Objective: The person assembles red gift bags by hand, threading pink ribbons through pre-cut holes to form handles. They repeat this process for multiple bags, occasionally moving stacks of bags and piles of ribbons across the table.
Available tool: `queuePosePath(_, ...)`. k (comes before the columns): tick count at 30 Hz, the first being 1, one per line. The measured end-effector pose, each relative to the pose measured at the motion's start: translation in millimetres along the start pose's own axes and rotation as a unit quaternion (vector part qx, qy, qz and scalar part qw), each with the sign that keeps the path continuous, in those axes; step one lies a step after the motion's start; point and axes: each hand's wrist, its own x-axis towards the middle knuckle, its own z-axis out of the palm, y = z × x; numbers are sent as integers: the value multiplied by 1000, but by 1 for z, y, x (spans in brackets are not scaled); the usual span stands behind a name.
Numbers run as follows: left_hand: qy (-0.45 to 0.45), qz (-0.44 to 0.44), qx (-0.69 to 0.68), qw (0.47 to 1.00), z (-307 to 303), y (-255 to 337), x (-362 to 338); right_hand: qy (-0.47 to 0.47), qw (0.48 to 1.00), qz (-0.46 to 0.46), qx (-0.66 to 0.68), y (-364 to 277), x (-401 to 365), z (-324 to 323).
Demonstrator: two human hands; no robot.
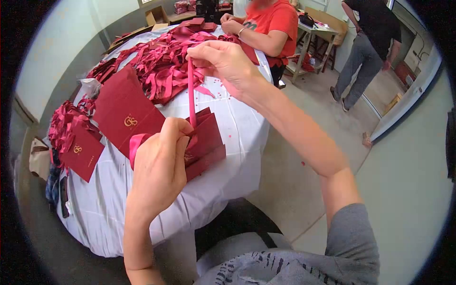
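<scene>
My right hand [218, 61] is raised above the table, its fingertips pinching the upper end of a dark pink ribbon [191, 90]. The ribbon runs straight down to a small dark red paper bag [206, 137]. At the bag's top edge, my left hand [161, 166] has its thumb and fingers closed around the ribbon's lower part, and it hides some of the bag. A loop of ribbon sticks out left of that hand. Just behind it lies a larger red bag [126, 111] with a gold logo.
A heap of red ribbons [161, 64] covers the far part of the white-clothed table [237, 166]. More ribboned bags [80, 147] lie at the left, near a dark phone [64, 197]. A person in a red shirt [273, 28] sits opposite; another person [368, 47] stands by the doorway.
</scene>
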Motion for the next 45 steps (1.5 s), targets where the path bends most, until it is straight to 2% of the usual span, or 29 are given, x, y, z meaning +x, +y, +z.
queuePosePath(1, -9, -14, -2, 1000, -1, 1, 0, 2, 1000, -5, 16, 3, 1, -2)
queuePosePath(2, 13, 11, -9, 1000, 2, -2, 0, -21, 1000, -1, 9, 6, 1, -7)
queuePosePath(4, 10, 7, -18, 1000, 0, 1, 0, -127, 980, 60, 142, 14, 0, -19)
queuePosePath(5, 32, 29, -5, 999, 6, -5, -1, -250, 938, 156, 180, 21, -9, -26)
queuePosePath(6, 33, 29, -5, 999, 6, -5, 0, -284, 930, 170, 156, 25, -17, -26)
queuePosePath(9, 30, 15, 11, 999, 8, -4, 0, -348, 931, 100, -51, 8, -44, -18)
queuePosePath(12, 34, 14, 9, 999, 9, -2, 1, -375, 922, 75, -55, 12, -41, -20)
queuePosePath(17, 58, 26, 28, 998, 11, -3, 1, -312, 941, 78, -108, 12, -41, -17)
queuePosePath(19, 59, 34, 24, 997, 11, -3, 1, -240, 961, 37, -129, 12, -47, -11)
queuePosePath(20, 59, 31, 32, 997, 11, -3, 1, -226, 968, -4, -112, 16, -50, -7)
queuePosePath(21, 59, 27, 41, 997, 11, -2, 1, -225, 968, -2, -113, 16, -53, -4)
queuePosePath(23, 66, 35, 55, 996, 13, -3, 1, -147, 971, -47, -181, 16, -59, 3)
queuePosePath(24, 71, 44, 71, 994, 13, -3, 1, -97, 972, -31, -213, 19, -62, 8)
queuePosePath(25, 62, 36, 68, 995, 12, -4, 2, -99, 972, -32, -211, 20, -65, 12)
queuePosePath(27, 58, 19, 56, 997, 12, -3, 1, -22, 968, -103, -228, 19, -71, 19)
queuePosePath(28, 55, 2, 44, 998, 11, -3, 1, -25, 968, -103, -228, 18, -74, 20)
queuePosePath(30, 65, 6, 44, 997, 11, -2, 2, 1, 925, -218, -312, 15, -79, 21)
queuePosePath(31, 96, 51, 54, 993, 14, -7, 2, 6, 896, -285, -339, 20, -79, 19)
queuePosePath(34, 96, 51, 76, 991, 17, -12, -1, -1, 849, -387, -358, 29, -78, 19)
queuePosePath(37, 92, 33, 73, 993, 14, -12, 1, 27, 884, -326, -334, 39, -72, 23)
queuePosePath(40, 86, 26, -2, 996, 5, -21, 2, 52, 895, -333, -292, 44, -67, 32)
queuePosePath(41, 101, 22, -66, 992, -2, -22, 1, 50, 896, -332, -290, 43, -66, 33)
queuePosePath(43, 175, 33, 6, 984, -22, -23, -3, 56, 896, -312, -311, 40, -62, 31)
queuePosePath(45, 254, -29, 6, 967, -35, -33, -15, 56, 892, -325, -311, 43, -57, 26)
